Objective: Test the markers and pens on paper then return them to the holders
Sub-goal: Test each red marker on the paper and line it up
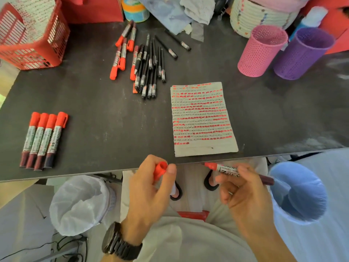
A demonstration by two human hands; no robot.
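Note:
My left hand (151,188) pinches a red marker cap (160,170) just below the table's front edge. My right hand (245,193) holds the uncapped red marker (226,169), tip pointing left toward the cap, a short gap between them. The test paper (203,118), covered in rows of red dashes, lies on the dark table in front of me. Several capped red markers (42,140) lie in a neat row at the left. A loose pile of red markers and black pens (145,65) lies at the back centre. A pink holder (261,51) and a purple holder (302,53) stand at the back right.
A red mesh basket (32,38) with paper stands at the back left. A woven basket (260,14), cloth and a tape roll (134,8) crowd the far edge. Below the table are a white-lined bin (81,205) at the left and a blue bin (298,191) at the right.

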